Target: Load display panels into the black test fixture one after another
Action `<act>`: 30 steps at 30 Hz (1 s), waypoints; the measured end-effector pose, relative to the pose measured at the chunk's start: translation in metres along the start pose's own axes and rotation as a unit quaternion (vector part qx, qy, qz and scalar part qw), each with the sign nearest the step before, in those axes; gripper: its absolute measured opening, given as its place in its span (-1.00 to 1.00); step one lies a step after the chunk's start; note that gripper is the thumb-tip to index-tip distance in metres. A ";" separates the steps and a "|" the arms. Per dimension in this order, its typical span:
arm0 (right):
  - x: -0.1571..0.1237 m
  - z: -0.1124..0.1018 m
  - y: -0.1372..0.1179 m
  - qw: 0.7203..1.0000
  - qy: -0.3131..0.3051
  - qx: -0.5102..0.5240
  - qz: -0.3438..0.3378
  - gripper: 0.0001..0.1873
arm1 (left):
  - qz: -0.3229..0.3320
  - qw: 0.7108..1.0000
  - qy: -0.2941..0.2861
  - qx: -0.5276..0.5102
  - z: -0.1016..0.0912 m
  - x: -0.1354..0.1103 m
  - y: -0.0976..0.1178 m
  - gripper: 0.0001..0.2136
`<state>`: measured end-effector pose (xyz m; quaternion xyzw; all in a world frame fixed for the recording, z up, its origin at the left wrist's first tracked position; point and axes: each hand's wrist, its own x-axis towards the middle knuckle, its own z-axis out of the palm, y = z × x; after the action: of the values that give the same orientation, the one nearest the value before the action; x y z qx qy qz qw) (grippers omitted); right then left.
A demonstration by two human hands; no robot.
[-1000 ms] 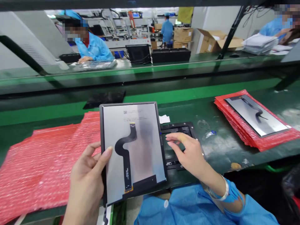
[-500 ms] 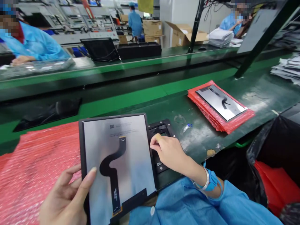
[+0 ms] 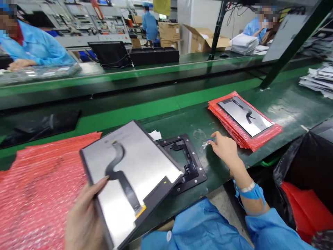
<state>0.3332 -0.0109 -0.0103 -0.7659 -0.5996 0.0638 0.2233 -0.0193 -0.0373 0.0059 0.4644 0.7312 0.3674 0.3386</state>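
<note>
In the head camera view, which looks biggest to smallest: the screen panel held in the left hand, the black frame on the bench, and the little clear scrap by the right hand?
1. Screen panel, though it is nearest the camera
2. Black frame
3. Clear scrap, by far the smallest

Two display panels are showing: one panel (image 3: 130, 173) sitting in the left hand (image 3: 83, 218), one panel (image 3: 246, 116) lying on a red stack. Two piles of red bubble wrap are lying out, the big spread (image 3: 39, 187) and the small stack (image 3: 234, 130). One black frame (image 3: 187, 163) is resting between them. Three co-workers in blue are standing behind
</note>
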 end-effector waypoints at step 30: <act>-0.020 0.027 -0.070 0.789 -0.116 0.575 0.186 -0.63 | 0.052 0.994 -0.076 -0.050 0.005 -0.016 -0.061 -0.37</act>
<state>0.2560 -0.0100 -0.0082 -0.5795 -0.3200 0.5251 0.5347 -0.0363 -0.0696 -0.0461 0.5114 0.6586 0.3840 0.3965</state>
